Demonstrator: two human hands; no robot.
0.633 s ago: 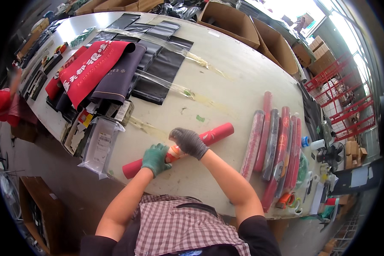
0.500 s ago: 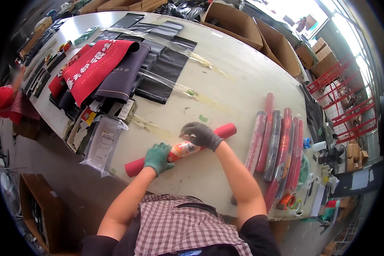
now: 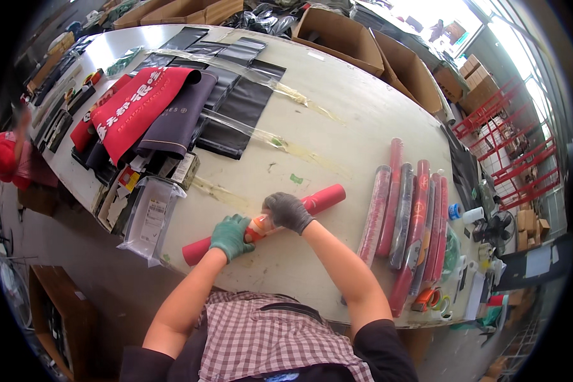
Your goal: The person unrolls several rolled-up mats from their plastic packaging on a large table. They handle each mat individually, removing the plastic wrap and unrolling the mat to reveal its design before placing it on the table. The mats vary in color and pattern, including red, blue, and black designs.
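A red rolled-up mat [image 3: 328, 197] lies slantwise on the table in front of me, its right end farther away. Around its middle sits an orange and white paper band [image 3: 259, 226], partly hidden by my hands. My left hand [image 3: 231, 238], in a green glove, is closed round the roll at the band's left edge. Just to the right, my right hand [image 3: 287, 212], in a dark grey glove, curls over the roll and covers the band's right part. Its fingertips rest near the band, close to my left fingers.
Several wrapped rolls [image 3: 420, 210] lie to the right, with an orange tape dispenser [image 3: 426, 299] near the edge. At left are a red printed mat [image 3: 140, 108], black plastic bags [image 3: 242, 108] and a clear-wrapped tray [image 3: 149, 219]. Cardboard boxes [image 3: 337, 38] stand beyond; a person [image 3: 13, 153] is far left.
My right hand has come left and down along the roll, closer to my left hand, covering more of the band. My left hand keeps its hold.
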